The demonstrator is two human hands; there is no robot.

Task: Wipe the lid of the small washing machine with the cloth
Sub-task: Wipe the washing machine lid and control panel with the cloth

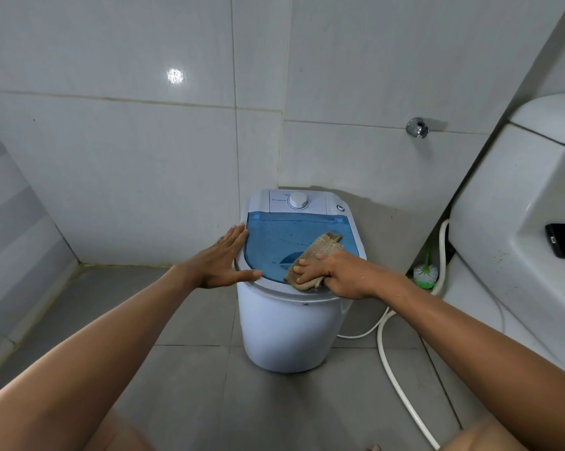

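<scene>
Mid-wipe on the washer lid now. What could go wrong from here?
The cloth sits at the near right edge of the blue lid; a further pull could drag it off the rim. The left hand only rests flat on the left rim, so hard strokes by the right hand might shift the light washer.

Brand print on the washing machine panel, left of the dial: too small to read. Right hand covers the near part of the cloth. Phone and toilet tank cut off at right edge. Hose runs out the bottom edge.
</scene>
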